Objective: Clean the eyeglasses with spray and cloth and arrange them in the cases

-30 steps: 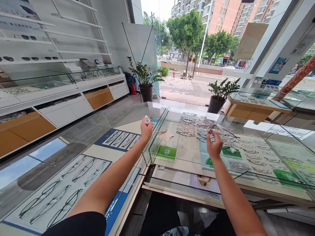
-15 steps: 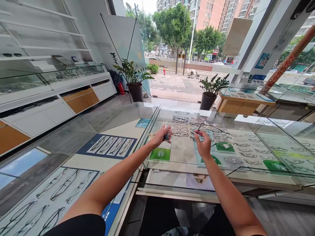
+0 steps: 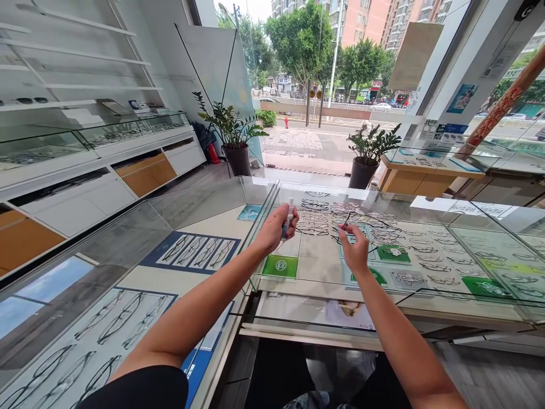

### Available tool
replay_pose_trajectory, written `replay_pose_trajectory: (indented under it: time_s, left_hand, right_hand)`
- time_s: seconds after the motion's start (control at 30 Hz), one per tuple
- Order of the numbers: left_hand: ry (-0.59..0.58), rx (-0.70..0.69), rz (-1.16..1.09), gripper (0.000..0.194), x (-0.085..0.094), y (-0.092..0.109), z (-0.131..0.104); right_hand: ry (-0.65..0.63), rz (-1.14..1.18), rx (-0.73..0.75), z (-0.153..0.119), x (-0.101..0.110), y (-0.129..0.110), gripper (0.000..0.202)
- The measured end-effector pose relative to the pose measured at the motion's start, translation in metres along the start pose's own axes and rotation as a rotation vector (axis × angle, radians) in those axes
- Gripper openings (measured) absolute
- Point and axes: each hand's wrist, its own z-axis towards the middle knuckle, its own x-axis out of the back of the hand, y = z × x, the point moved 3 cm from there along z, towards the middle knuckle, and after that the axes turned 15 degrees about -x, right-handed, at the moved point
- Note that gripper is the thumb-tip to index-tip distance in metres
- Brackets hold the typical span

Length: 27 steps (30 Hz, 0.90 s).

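Left hand (image 3: 271,228) curled closed round a small bottle (image 3: 290,203), held upright, its top clear of the fingers. Right hand (image 3: 356,249) nearly closed, fingertips pinching dark-framed glasses (image 3: 348,219), probably sparing the lenses. Both above the glass display case (image 3: 317,270), bottle left of glasses, apart.

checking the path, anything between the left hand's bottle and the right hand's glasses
Nothing visible but the left hand, curled round the bottle; the eyeglass rows between it and the glasses in the right hand appear lower, inside the display case.
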Motion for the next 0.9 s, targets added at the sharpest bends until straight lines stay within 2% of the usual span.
replay_pose_trajectory:
  time_s: [0.23, 0.57, 0.77, 0.9]
  left_hand:
    - [0.003, -0.062, 0.022, 0.066, 0.004, 0.0, 0.002]
    - [0.059, -0.005, 0.005, 0.047, 0.017, -0.005, 0.009]
    - [0.064, -0.045, 0.042, 0.057, 0.013, -0.003, 0.006]
    - [0.075, -0.018, 0.02, 0.063, 0.009, -0.002, 0.005]
  right_hand:
    - [-0.009, 0.002, -0.01, -0.001, 0.001, -0.002, 0.034]
    - [0.003, 0.003, -0.006, 0.0, 0.0, 0.0, 0.032]
    - [0.002, 0.01, -0.004, -0.001, -0.001, -0.001, 0.031]
    - [0.0, 0.014, -0.014, -0.001, 0.0, -0.001, 0.032]
